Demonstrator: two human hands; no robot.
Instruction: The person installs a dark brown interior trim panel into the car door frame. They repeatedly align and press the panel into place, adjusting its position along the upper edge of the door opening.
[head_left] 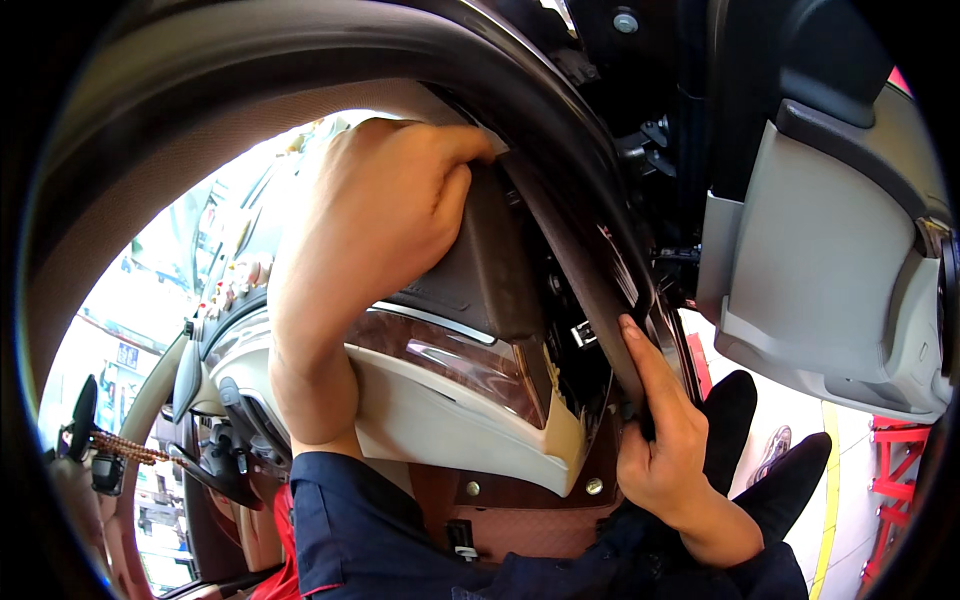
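A long, dark trim strip [577, 260] stands apart from the open end of the dashboard [505, 255], and a black gap shows between them. My left hand [395, 195] reaches over the dashboard top with curled fingers, its fingertips at the strip's upper end. Lower down, my right hand [665, 445] grips the strip's bottom end, with the index finger lying along its outer face. In the gap, a small metal clip or bracket [583, 334] is visible. Wood-look trim [450, 350] and a beige lower panel [450, 415] lie beside my left forearm.
The open car door [830, 240] hangs at the right, past the door frame [590, 130]. A steering wheel [245, 425] is at the left. Brown floor matting [540, 535] lies below. Red metal stands [895, 490] and a shoe [772, 450] are outside on the floor.
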